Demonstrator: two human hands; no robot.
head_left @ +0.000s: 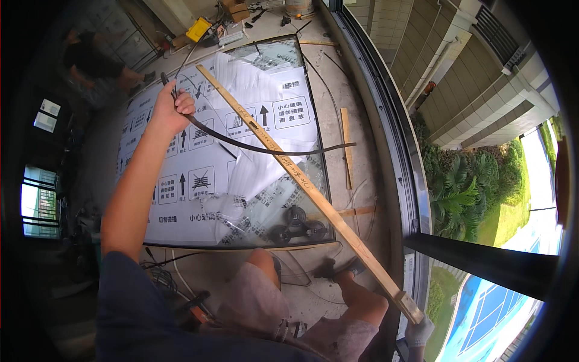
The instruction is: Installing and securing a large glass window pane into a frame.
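My left hand [171,110], bare and raised over the pane, is closed around a black rubber strip [241,144]. The strip sags to the right and crosses above a long wooden batten [313,194]. That batten slants from the far middle down to the near right. At its near end is my right hand [420,330] in a pale glove, its fingers wrapped at the wood and partly hidden. Below both lies a large glass pane [280,202], mostly covered with printed white protective film [163,211]. A black three-cup suction lifter [297,225] sits on its near right corner.
A window frame [395,142] runs along the right, with greenery and a blue court outside. Tools and a yellow box [198,29] lie at the far end. Cables [163,277] lie on the floor near my legs. Another person [96,57] is at the far left.
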